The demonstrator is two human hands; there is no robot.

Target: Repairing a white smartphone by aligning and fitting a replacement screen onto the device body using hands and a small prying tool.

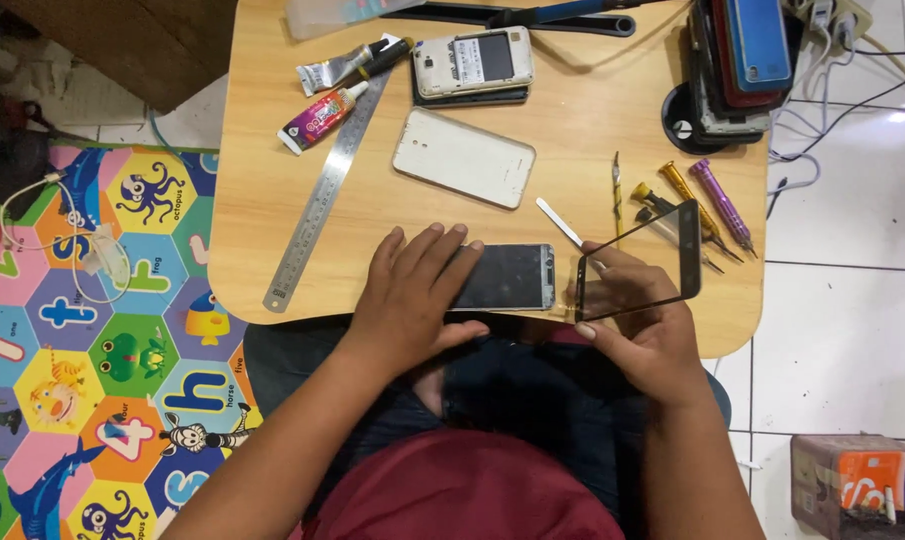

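Wood formed the small table (272,210), set over white floor tiles (842,330) and a colourful animal play mat (102,330). A steel ruler (322,195), glue tube (320,116), white phone back cover (462,157) and screwdrivers (712,205) lay about. The left hand (412,295) pressed flat on a dark phone (507,277); the right hand (647,335) pinched a black glass screen panel (637,262) just beside it. An orange-and-grey box (857,480) sat on the floor at lower right.
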